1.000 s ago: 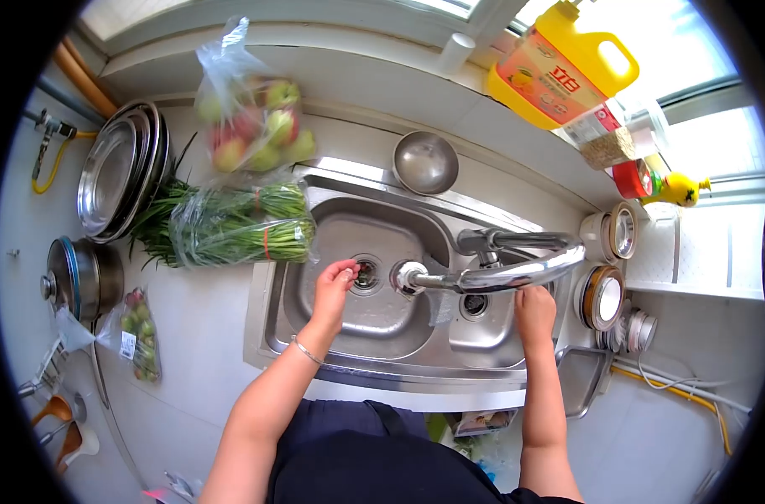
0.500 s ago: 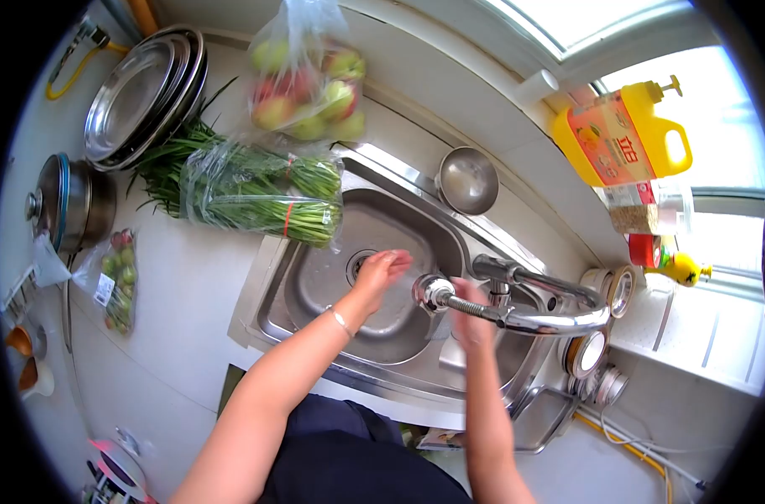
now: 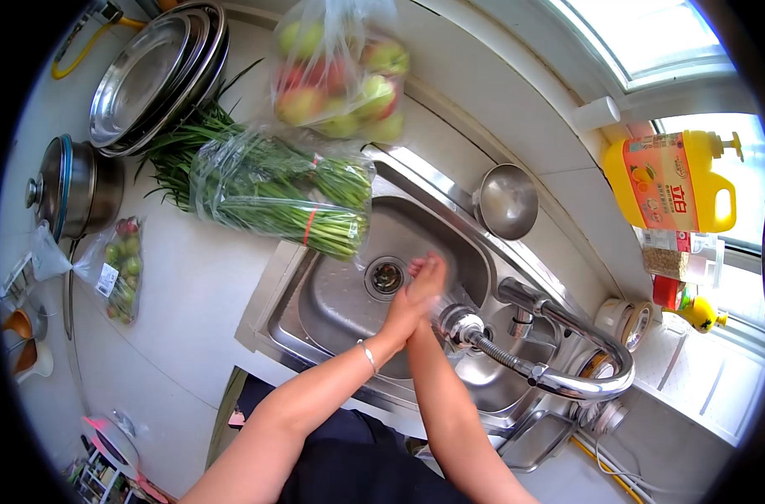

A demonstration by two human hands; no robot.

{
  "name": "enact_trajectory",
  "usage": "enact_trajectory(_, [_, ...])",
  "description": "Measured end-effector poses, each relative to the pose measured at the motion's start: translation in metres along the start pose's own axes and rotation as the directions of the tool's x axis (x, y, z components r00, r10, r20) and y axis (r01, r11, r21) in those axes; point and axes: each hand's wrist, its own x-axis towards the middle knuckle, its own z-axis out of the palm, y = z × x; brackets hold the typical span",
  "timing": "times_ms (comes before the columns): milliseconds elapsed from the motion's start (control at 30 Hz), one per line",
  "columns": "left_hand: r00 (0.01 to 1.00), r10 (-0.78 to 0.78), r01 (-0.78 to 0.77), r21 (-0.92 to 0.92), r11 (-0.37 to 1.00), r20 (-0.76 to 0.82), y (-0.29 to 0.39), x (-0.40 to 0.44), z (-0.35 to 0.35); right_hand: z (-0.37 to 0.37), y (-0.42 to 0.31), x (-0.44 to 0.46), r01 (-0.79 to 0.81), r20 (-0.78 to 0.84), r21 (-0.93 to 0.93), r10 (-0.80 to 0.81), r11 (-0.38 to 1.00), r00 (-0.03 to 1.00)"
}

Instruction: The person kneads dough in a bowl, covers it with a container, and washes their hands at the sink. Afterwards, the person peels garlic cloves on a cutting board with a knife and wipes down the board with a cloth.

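Observation:
My left hand (image 3: 406,312), with a bracelet at its wrist, lies across my right hand (image 3: 430,270) over the large sink basin (image 3: 340,302). The two hands are pressed together, the left closed around the right. Motion blur and overlap hide most of the fingers, so I cannot tell how the right hand's fingers are held. Just to their right is the chrome faucet's spray head (image 3: 461,323), with water seeming to come from it onto the hands. Below and left of my fingers lies the drain (image 3: 385,279).
Bagged green chives (image 3: 282,193) overlap the sink's left edge. Behind them sits a bag of apples (image 3: 336,88). A metal bowl (image 3: 507,202) rests behind the sink. Stacked steel basins (image 3: 139,80) and a lidded pot (image 3: 93,189) stand left; a yellow detergent jug (image 3: 668,181) is right.
My hands were apart on either side of the spray head; they have come together left of it. The view has shifted, so the sink and counter items appear moved.

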Motion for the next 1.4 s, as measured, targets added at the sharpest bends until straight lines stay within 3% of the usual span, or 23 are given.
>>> enact_trajectory(133, [0.979,-0.191,0.195,0.05,0.98,-0.067,0.003,0.038,-0.007,-0.004,-0.013,-0.032,-0.058,0.107,0.161,0.041,0.985,0.993])
enact_trajectory(200, [0.891,-0.438,0.449,-0.074,0.891,0.122,-0.001,0.051,-0.027,-0.013,-0.016,-0.052,-0.112,0.186,0.262,0.064,0.958,0.981])
enact_trajectory(267, [0.944,-0.313,0.324,-0.134,0.936,0.1,0.0,0.042,-0.021,-0.019,-0.026,-0.063,-0.139,0.224,0.316,0.069,0.938,0.972])
enact_trajectory(333, [0.958,-0.217,0.261,-0.256,0.931,0.189,0.018,0.031,-0.019,-0.025,-0.037,-0.068,-0.322,0.368,0.649,0.086,0.689,0.926])
enact_trajectory(433, [0.934,-0.286,0.343,-0.321,0.883,0.214,0.02,0.035,-0.019,-0.034,-0.042,-0.067,-0.487,0.381,0.646,0.304,0.588,0.873])
enact_trajectory(567, [0.826,-0.525,0.563,-0.348,0.75,0.205,0.029,0.048,-0.014,-0.038,-0.031,-0.068,-0.46,0.427,0.619,0.219,0.636,0.877])
enact_trajectory(633, [0.77,-0.623,0.619,-0.404,0.674,0.141,0.032,0.053,-0.007,-0.035,-0.044,-0.077,-0.27,0.304,0.36,0.162,0.893,0.939])
enact_trajectory(667, [0.771,-0.62,0.617,-0.406,0.674,0.144,0.009,0.067,-0.018,-0.037,-0.053,-0.079,-0.268,0.305,0.358,0.159,0.894,0.939])
enact_trajectory(700, [0.797,-0.569,0.595,-0.43,0.68,0.204,-0.035,0.092,-0.04,-0.039,-0.063,-0.08,-0.102,0.385,0.03,0.083,0.994,0.919])
enact_trajectory(767, [0.817,-0.513,0.573,-0.455,0.681,0.261,-0.05,0.092,-0.04,-0.039,-0.077,-0.078,0.324,0.519,-0.392,-0.083,0.861,0.85])
enact_trajectory(833, [0.943,-0.334,0.327,-0.16,0.931,-0.013,-0.006,0.047,-0.002,-0.031,-0.076,-0.053,0.288,0.489,-0.308,-0.109,0.907,0.866])
enact_trajectory(900, [0.931,-0.361,0.363,-0.18,0.914,0.048,0.011,0.02,0.009,-0.026,-0.072,-0.02,-0.154,0.403,0.121,0.093,0.981,0.911])
enact_trajectory(933, [0.922,-0.368,0.385,-0.206,0.9,0.115,0.018,0.014,0.014,-0.023,-0.07,-0.02,-0.21,0.386,0.193,0.123,0.958,0.914])
enact_trajectory(967, [0.857,-0.513,0.507,-0.245,0.826,0.046,0.031,0.02,0.011,-0.02,-0.067,-0.031,-0.162,0.352,0.189,0.087,0.969,0.932])
enact_trajectory(1000, [0.859,-0.509,0.504,-0.245,0.828,0.047,0.03,0.028,0.005,-0.017,-0.067,-0.044,-0.106,0.319,0.135,0.058,0.985,0.946])
enact_trajectory(1067, [0.961,-0.274,0.277,-0.167,0.946,0.042,0.018,0.033,-0.005,-0.016,-0.065,-0.045,-0.124,0.277,0.13,0.084,0.984,0.957])
enact_trajectory(1100, [0.901,-0.423,0.435,-0.231,0.87,0.102,0.061,0.004,0.015,-0.017,-0.062,-0.031,-0.233,0.283,0.245,0.16,0.941,0.946])
enact_trajectory(1133, [0.897,-0.43,0.442,-0.226,0.868,0.103,0.048,0.001,0.014,-0.018,-0.051,-0.014,-0.306,0.292,0.379,0.202,0.873,0.935])
enact_trajectory(1167, [0.957,-0.275,0.289,-0.278,0.916,0.09,0.028,-0.002,0.013,-0.017,-0.028,0.006,-0.329,0.291,0.577,0.188,0.747,0.938])
enact_trajectory(1200, [0.992,-0.11,0.127,-0.329,0.936,0.068,0.015,-0.007,0.013,-0.013,-0.031,0.013,-0.325,0.291,0.579,0.183,0.748,0.939])
enact_trajectory(1267, [0.993,-0.118,0.109,-0.37,0.923,-0.003,0.016,-0.025,0.018,-0.007,-0.035,0.017,-0.302,0.241,0.944,0.347,0.131,0.906])
enact_trajectory(1333, [0.986,-0.114,0.15,-0.349,0.925,0.12,0.013,-0.037,0.016,-0.006,-0.025,0.017,-0.299,0.263,0.952,0.332,0.063,0.906])
enact_trajectory(1400, [0.997,-0.081,0.077,-0.303,0.95,0.001,0.003,-0.021,0.005,-0.008,-0.019,0.009,-0.292,0.278,0.957,0.314,-0.006,0.908])
